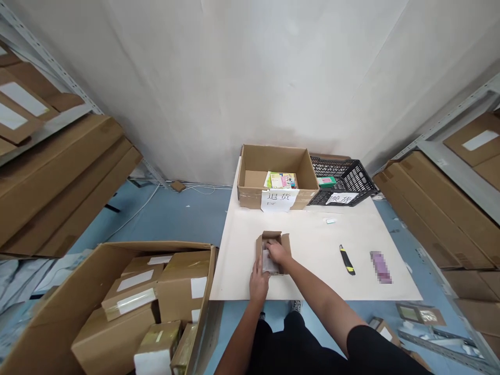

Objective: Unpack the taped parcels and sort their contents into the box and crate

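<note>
A small open cardboard box (286, 242) sits near the front of the white-topped table, its flaps raised. My left hand (259, 282) grips the box's near left side. Inside the box, the bent fingers of my right hand (278, 253) press at a pale, clear-looking wrapped item (269, 262); the fingertips are partly hidden, and what they pinch is unclear. To the right lies a black-and-yellow utility knife (347, 261), with a blurred-out purple item (380, 267) beyond it.
At the table's back stand a labelled cardboard box (250, 198) with colourful booklets and a black plastic crate (361, 179) holding a green box. A large carton (213, 260) of parcels is at left. Shelves with cartons (437, 203) flank both sides. A small white piece (330, 221) lies on the table.
</note>
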`<state>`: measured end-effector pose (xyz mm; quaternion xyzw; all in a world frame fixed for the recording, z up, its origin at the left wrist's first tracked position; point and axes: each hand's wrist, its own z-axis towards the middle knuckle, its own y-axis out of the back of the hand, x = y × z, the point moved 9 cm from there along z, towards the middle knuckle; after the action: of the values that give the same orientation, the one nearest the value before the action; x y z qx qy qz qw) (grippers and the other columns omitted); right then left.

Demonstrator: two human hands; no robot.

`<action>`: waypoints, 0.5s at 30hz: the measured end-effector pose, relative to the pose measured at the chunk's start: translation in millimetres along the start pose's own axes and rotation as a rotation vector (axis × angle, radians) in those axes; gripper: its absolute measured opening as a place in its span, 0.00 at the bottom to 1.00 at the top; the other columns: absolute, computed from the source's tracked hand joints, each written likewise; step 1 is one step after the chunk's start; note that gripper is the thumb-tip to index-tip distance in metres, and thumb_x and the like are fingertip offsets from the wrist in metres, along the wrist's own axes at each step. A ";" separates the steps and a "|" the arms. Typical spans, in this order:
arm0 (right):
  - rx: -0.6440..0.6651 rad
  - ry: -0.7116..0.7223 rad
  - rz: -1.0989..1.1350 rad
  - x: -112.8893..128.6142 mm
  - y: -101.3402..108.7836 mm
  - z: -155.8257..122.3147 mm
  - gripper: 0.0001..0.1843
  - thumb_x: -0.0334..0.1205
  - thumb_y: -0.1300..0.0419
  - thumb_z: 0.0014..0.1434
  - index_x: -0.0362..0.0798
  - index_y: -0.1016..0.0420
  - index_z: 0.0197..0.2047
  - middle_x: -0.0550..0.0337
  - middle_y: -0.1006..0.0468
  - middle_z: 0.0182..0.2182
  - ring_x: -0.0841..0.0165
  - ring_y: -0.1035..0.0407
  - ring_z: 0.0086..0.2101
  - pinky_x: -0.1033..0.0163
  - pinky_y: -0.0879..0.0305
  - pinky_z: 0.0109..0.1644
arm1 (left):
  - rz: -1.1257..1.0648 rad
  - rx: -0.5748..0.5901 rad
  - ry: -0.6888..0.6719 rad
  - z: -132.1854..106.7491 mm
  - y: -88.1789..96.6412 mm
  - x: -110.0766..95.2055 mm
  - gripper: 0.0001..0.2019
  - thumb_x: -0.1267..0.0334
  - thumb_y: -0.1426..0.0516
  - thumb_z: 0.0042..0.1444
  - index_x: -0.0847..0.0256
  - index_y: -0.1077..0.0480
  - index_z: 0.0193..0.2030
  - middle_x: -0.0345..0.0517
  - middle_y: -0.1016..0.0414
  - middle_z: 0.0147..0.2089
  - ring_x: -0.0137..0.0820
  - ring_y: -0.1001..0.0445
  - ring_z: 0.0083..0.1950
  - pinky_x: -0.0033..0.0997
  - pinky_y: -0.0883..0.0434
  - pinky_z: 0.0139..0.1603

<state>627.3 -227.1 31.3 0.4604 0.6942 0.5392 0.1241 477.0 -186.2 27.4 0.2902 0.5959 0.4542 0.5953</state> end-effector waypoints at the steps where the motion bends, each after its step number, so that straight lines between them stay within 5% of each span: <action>1: 0.021 0.007 0.004 0.6 4.2 -6.3 0.17 0.31 0.36 0.57 0.48 0.22 0.50 0.49 0.20 0.49 0.55 0.29 0.51 0.57 0.38 0.56 | 0.010 0.001 0.020 2.2 1.2 3.8 0.12 0.67 0.47 0.65 0.55 0.22 0.36 0.41 0.43 0.78 0.47 0.44 0.77 0.49 0.30 0.67; 6: -0.158 0.027 0.138 -10.8 70.4 -41.1 0.13 0.35 0.36 0.60 0.52 0.23 0.48 0.58 0.18 0.40 0.60 0.26 0.41 0.62 0.38 0.46 | 0.050 0.086 0.039 22.6 13.5 20.3 0.14 0.68 0.49 0.65 0.55 0.22 0.46 0.43 0.43 0.78 0.47 0.49 0.79 0.49 0.30 0.66; 10: -0.228 0.105 0.389 -38.1 129.1 -63.5 0.09 0.41 0.33 0.58 0.51 0.24 0.43 0.63 0.20 0.36 0.64 0.28 0.37 0.65 0.38 0.43 | 0.096 0.197 0.074 39.2 31.0 42.3 0.14 0.69 0.48 0.63 0.56 0.21 0.44 0.42 0.43 0.78 0.48 0.47 0.78 0.46 0.30 0.65; 15: -0.070 0.054 0.536 -92.1 141.8 -58.9 0.19 0.45 0.30 0.53 0.50 0.22 0.48 0.61 0.19 0.42 0.61 0.26 0.43 0.62 0.33 0.47 | 0.126 0.204 0.093 51.9 60.2 71.6 0.13 0.69 0.46 0.62 0.54 0.20 0.44 0.40 0.43 0.78 0.48 0.44 0.76 0.48 0.30 0.66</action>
<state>709.7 -336.3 146.6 0.6088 0.5314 0.5885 -0.0258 506.9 -87.3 55.1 0.3647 0.6464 0.4409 0.5048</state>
